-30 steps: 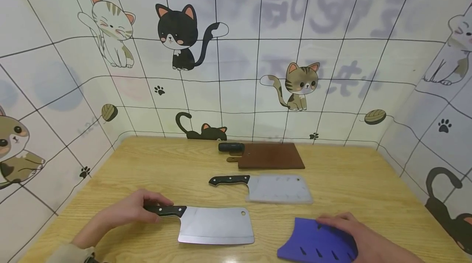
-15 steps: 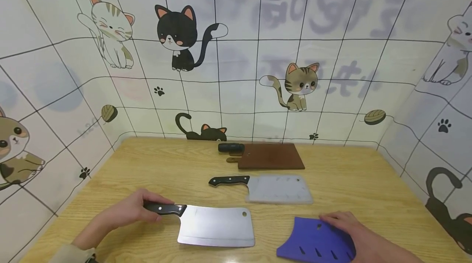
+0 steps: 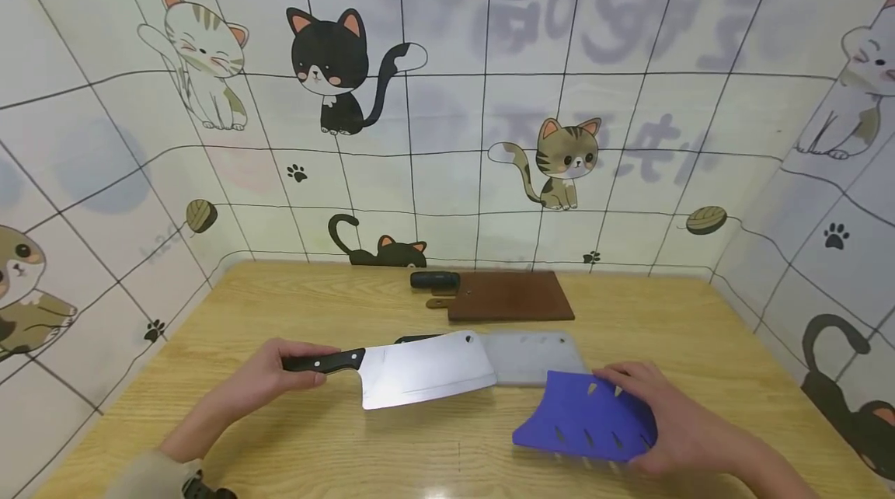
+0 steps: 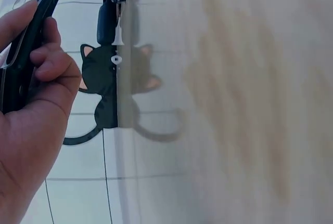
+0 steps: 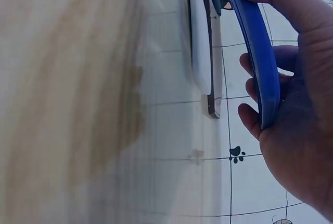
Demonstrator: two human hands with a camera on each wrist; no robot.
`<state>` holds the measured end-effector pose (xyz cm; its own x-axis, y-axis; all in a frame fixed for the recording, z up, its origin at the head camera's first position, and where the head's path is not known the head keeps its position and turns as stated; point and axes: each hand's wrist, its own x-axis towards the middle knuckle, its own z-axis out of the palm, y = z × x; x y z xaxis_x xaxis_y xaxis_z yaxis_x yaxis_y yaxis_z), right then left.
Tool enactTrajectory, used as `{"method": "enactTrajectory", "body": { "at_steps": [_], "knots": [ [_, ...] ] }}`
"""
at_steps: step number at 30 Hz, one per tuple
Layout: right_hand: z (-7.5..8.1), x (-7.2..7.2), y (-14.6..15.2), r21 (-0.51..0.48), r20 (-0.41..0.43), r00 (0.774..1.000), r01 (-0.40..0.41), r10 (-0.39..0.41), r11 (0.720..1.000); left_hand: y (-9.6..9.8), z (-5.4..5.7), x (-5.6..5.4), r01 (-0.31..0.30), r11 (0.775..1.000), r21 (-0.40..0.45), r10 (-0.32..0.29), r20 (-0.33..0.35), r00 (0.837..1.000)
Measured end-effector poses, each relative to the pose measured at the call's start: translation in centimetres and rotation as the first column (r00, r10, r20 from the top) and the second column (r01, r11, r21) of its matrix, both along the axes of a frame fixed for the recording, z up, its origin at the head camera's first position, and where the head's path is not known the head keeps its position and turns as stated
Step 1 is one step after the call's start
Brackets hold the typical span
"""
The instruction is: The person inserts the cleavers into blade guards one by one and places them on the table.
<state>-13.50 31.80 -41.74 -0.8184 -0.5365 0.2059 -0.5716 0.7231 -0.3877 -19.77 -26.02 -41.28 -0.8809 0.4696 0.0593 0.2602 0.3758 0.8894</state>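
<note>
In the head view my left hand [image 3: 280, 375] grips the black riveted handle of a cleaver [image 3: 426, 371]. Its broad steel blade points right, raised off the table and tilted up slightly at the tip. The same handle [image 4: 26, 52] shows between thumb and fingers in the left wrist view. My right hand [image 3: 671, 417] holds a blue slotted knife sheath [image 3: 587, 417] by its right end, lifted, with the thumb on one face and fingers on the other. The sheath [image 5: 257, 57] appears edge-on in the right wrist view. A gap separates blade and sheath.
Behind the raised blade lies a second cleaver in a whitish sheath [image 3: 534, 359], its handle mostly hidden. Farther back, a brown cutting board or sheath [image 3: 513, 297] lies beside a black handle [image 3: 435, 280]. Cat-printed cloth walls [image 3: 454, 172] enclose the wooden table [image 3: 308, 305] at back and sides.
Both hands have risen off the table and moved away from me. The cleaver has come up with its tip tilting upward, and the blue sheath has been lifted and shifted slightly left.
</note>
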Motion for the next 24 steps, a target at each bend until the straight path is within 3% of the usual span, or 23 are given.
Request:
{"method": "enactTrajectory", "body": {
  "at_steps": [3, 6, 12, 18, 24],
  "knots": [
    [0.4, -0.7, -0.5, -0.037, -0.069, 0.997, -0.029, 0.026, 0.999, 0.9, 0.1, -0.4, -0.029, 0.999, -0.013, 0.029, -0.005, 1.0],
    [0.9, -1.3, -1.0, -0.068, -0.042, 0.999, -0.025, 0.022, 0.997, 1.9, 0.1, -0.9, -0.034, 0.999, 0.004, 0.034, -0.018, 0.999],
    [1.8, -2.0, -2.1, -0.088, 0.107, 0.994, 0.004, 0.005, 0.996, 3.3, 0.1, -1.5, -0.028, 0.999, 0.017, 0.028, -0.033, 0.999],
    [1.8, -2.3, -2.8, -0.099, 0.098, 0.995, 0.002, 0.008, 0.995, 3.3, -0.1, -1.7, -0.038, 0.999, -0.003, 0.038, -0.055, 0.998],
    [1.3, -2.5, -2.8, -0.119, 0.09, 0.996, 0.001, 0.01, 0.993, 2.9, -0.1, -1.7, -0.031, 0.998, 0.055, 0.032, -0.031, 0.999]
  ]
}}
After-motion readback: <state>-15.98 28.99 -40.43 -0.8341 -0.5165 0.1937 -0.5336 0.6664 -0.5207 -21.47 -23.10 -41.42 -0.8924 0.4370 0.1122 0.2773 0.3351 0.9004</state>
